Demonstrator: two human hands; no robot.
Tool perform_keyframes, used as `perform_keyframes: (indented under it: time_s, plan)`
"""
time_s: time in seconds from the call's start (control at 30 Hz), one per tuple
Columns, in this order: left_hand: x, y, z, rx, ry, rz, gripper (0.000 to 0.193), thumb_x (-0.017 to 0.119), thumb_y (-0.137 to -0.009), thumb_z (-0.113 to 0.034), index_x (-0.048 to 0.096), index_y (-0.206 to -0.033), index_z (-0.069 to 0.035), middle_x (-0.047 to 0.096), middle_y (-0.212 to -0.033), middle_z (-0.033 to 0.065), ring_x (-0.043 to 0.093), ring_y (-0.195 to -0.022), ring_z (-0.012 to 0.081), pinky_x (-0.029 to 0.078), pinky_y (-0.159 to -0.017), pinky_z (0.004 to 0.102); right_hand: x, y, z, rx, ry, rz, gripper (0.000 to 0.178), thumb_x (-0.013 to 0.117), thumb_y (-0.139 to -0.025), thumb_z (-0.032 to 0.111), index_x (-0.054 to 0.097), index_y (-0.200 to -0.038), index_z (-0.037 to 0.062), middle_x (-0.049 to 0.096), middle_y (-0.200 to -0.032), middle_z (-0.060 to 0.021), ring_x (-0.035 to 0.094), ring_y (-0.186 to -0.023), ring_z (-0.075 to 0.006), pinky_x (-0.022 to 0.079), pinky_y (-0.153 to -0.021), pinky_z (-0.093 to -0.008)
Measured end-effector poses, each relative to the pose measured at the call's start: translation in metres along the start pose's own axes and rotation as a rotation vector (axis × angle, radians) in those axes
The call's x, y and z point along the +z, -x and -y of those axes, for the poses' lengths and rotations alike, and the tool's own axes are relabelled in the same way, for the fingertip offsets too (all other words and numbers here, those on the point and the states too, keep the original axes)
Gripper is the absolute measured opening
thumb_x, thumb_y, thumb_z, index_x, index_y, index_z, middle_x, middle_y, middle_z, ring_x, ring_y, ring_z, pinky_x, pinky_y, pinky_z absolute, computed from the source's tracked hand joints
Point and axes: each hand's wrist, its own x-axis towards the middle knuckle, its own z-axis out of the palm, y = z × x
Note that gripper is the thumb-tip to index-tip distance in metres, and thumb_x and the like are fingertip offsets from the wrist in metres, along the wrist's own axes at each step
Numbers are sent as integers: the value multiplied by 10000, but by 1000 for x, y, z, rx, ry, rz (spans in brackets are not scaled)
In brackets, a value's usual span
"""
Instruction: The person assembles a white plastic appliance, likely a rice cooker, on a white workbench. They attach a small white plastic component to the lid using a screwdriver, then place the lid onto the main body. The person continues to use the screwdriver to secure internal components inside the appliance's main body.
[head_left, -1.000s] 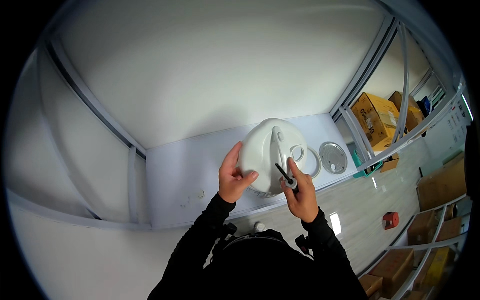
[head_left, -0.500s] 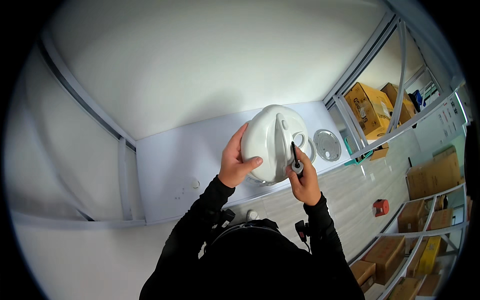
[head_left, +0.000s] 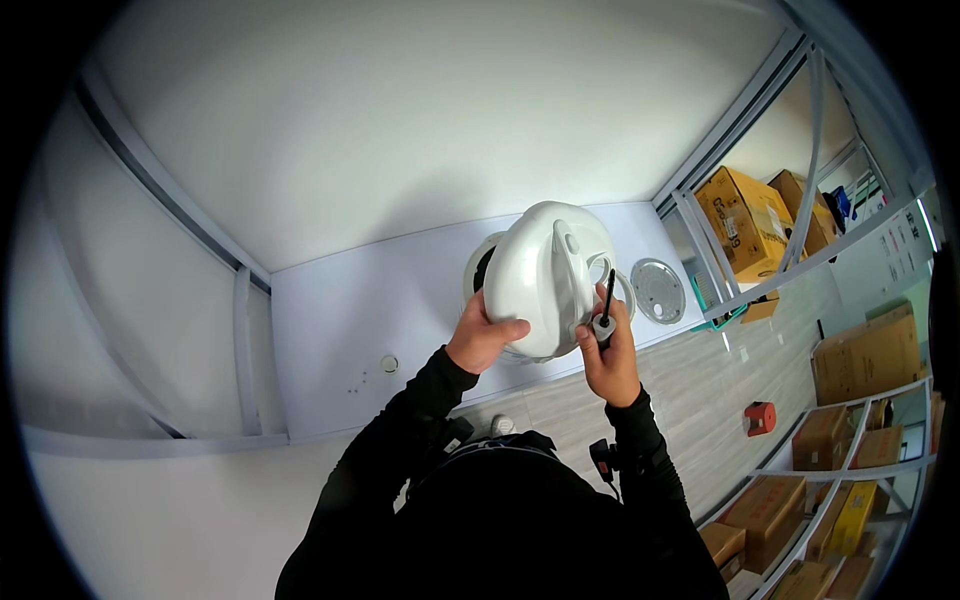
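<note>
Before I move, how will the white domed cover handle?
The white domed cover is probably stiff, its curved shell showing no sag. Its glossy, rounded surface may be slippery. It may tip easily, since the right hand is partly taken up by a screwdriver.

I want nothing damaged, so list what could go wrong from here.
1. The white lid is tilted and might slip: the left hand grips its edge, while the right hand also has a screwdriver to hold.
2. The screwdriver's dark shaft sits close to the lid's side, so it might scratch it.
3. The tiny specks on the table, if loose screws, could get scattered.
</note>
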Motion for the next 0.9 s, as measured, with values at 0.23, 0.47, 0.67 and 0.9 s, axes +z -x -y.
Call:
perform_keyframes:
  time_s: [0.23,0.47,0.67,0.9]
  plan:
    - [-1,3,16,-84,257,15,711,746,-877,-53,438,-1516,-3,584,-1449,145,572,-1342,293,470,-1124,475,3,3,-9,54,40,-44,364,690,-980,71,545,-1297,-38,578,-977,-128,584,-830,-246,492,-760,-344]
    - [-15,-3,22,-148,447,217,928,793,-862,-339,325,-1596,-18,461,-1572,165,429,-1469,345,356,-1209,533,-2,8,-12,67,141,33,368,705,-984,109,553,-1272,-62,642,-947,-187,625,-787,-263,513,-721,-365]
    - [5,-13,31,-79,644,192,1141,674,-823,-780,237,-1655,-133,307,-1683,122,326,-1535,362,292,-1238,605,-11,5,1,175,219,117,441,727,-975,133,553,-1314,-90,700,-960,-237,678,-702,-276,530,-650,-367]
    - [2,-11,45,-50,395,107,1119,703,-836,-729,235,-1654,-126,316,-1682,114,315,-1541,367,279,-1252,584,-9,9,-5,173,217,99,385,724,-980,142,525,-1236,-67,638,-716,-154,616,-579,-254,484,-571,-378]
